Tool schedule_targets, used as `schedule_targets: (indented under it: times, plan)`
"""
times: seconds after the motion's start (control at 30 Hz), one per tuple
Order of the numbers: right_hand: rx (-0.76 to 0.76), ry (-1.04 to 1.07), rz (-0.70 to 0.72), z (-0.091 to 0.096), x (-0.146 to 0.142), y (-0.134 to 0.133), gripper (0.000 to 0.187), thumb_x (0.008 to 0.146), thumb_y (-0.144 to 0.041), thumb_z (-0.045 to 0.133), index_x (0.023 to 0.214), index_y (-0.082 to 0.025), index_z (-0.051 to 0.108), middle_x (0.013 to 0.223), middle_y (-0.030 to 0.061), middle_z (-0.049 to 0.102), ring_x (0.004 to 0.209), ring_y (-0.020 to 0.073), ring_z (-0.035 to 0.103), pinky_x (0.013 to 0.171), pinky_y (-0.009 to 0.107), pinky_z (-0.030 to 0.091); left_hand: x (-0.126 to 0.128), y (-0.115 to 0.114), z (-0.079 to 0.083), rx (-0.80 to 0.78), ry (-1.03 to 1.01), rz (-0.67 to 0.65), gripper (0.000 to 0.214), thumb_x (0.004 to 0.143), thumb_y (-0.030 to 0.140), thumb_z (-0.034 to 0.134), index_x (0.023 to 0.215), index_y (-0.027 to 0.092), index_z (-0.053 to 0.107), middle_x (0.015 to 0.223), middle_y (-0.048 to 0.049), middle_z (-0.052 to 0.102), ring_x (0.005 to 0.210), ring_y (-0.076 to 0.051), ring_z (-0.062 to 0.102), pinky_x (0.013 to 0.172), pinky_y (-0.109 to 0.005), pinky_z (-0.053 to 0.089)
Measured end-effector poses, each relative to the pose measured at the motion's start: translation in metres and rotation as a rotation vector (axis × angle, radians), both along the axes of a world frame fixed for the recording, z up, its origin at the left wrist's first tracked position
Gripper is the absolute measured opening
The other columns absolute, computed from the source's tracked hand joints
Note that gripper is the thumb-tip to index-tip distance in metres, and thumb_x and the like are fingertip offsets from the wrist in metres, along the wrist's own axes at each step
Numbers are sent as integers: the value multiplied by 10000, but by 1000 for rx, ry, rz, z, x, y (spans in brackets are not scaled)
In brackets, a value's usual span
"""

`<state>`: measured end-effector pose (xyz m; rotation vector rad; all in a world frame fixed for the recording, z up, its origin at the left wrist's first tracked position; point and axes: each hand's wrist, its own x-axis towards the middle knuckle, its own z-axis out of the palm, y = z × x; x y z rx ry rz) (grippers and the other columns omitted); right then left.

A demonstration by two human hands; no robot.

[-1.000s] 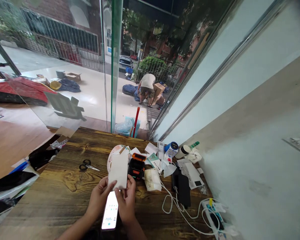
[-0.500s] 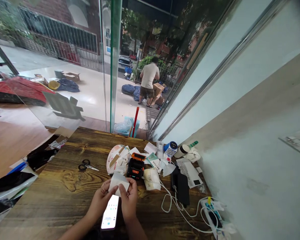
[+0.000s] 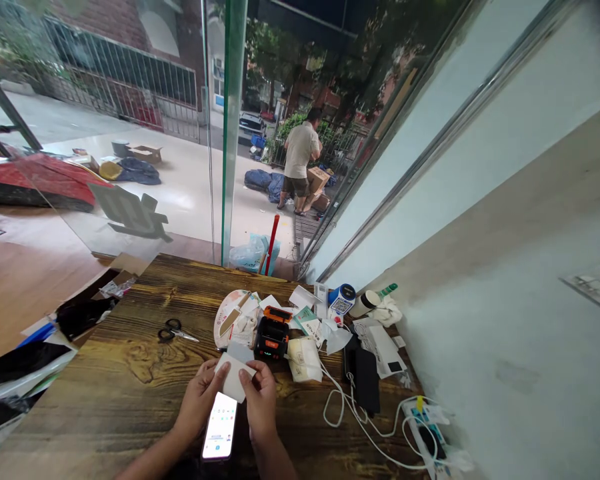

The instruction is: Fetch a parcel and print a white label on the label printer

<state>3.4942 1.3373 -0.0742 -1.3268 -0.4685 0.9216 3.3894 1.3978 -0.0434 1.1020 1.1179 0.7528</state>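
Both my hands pinch a small white paper slip (image 3: 234, 378) over the wooden table (image 3: 130, 387). My left hand (image 3: 199, 399) grips its left edge with thumb and fingers closed. My right hand (image 3: 261, 400) grips its right edge the same way. Right below the slip, between my wrists, a phone (image 3: 220, 427) lies flat with its screen lit. A black and orange label printer (image 3: 273, 333) stands just beyond the slip.
Black scissors (image 3: 174, 330) lie to the left. Paper scraps, a round fan (image 3: 233, 317), a black power bank (image 3: 364, 380), white cables (image 3: 360, 417) and a power strip (image 3: 430, 433) crowd the right side. Bags lie at the left edge. A person stands outside behind the glass.
The white slip was held up tall a second ago; it has come down and now lies lower and flatter between my fingers. The person outside straightened up.
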Motion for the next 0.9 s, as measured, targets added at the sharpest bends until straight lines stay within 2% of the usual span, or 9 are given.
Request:
schedule_targets:
  times: [0.13, 0.3, 0.4, 0.47, 0.53, 0.6, 0.73, 0.8, 0.9]
  plan:
    - [12, -163, 20, 1, 6, -7, 142, 719, -278, 679, 823, -207, 612, 759, 17, 703, 741, 190, 642, 675, 290, 487, -2, 10, 0, -141, -37, -26, 520, 552, 679, 691, 632, 169, 637, 703, -69, 646, 731, -241, 595, 631, -307, 491]
    - [46, -316, 133, 0, 6, -16, 85, 659, -194, 718, 715, -213, 657, 701, 1, 677, 712, 187, 609, 714, 298, 462, 2, 17, 2, -185, -119, -37, 548, 493, 557, 790, 851, 190, 596, 807, -35, 661, 730, -202, 612, 633, -289, 500]
    - [88, -254, 139, -2, -1, -12, 244, 749, -308, 663, 962, -230, 574, 927, 43, 702, 850, 210, 645, 780, 335, 502, 6, 10, 1, -128, -141, -49, 531, 546, 577, 754, 873, 195, 581, 808, -34, 661, 747, -213, 610, 677, -307, 504]
    - [88, -135, 35, -5, -8, -6, 421, 818, -423, 579, 1162, -242, 418, 1177, 112, 638, 1025, 227, 629, 879, 384, 500, 7, 1, -3, -82, -129, -65, 483, 623, 597, 695, 877, 198, 601, 892, -59, 673, 838, -238, 612, 793, -335, 494]
    - [35, -51, -102, -7, -14, 0, 546, 822, -526, 538, 1233, -226, 341, 1301, 171, 551, 1138, 247, 580, 963, 425, 462, 7, -7, -8, -35, -93, -61, 460, 639, 596, 685, 880, 210, 626, 1030, -80, 665, 1033, -271, 567, 955, -345, 423]
    - [-12, -48, -163, -11, -17, 1, 582, 804, -572, 539, 1221, -199, 377, 1306, 197, 538, 1156, 264, 568, 983, 436, 450, 7, -12, -13, -20, -58, -49, 457, 622, 590, 703, 872, 213, 641, 1082, -89, 655, 1125, -290, 522, 1027, -351, 362]
    - [78, -193, -56, -22, -16, -8, 438, 867, -461, 508, 1207, -193, 443, 1238, 179, 591, 1112, 259, 593, 960, 442, 469, 12, -8, -18, -129, -79, -77, 495, 645, 633, 654, 822, 173, 606, 824, -87, 688, 817, -278, 635, 769, -377, 505]
    - [132, -307, 27, -27, -13, -13, 411, 851, -405, 554, 1193, -186, 489, 1203, 176, 611, 1104, 270, 596, 952, 445, 473, 14, -3, -18, -174, -84, -86, 527, 670, 655, 608, 849, 159, 587, 713, -65, 669, 676, -250, 633, 639, -349, 506]
    - [143, -174, 13, -30, -10, -12, 575, 772, -424, 657, 1247, -185, 438, 1233, 179, 603, 1125, 284, 590, 958, 447, 473, 14, 2, -20, -125, -51, -69, 575, 687, 684, 560, 923, 160, 580, 754, -61, 657, 703, -242, 621, 669, -359, 500]
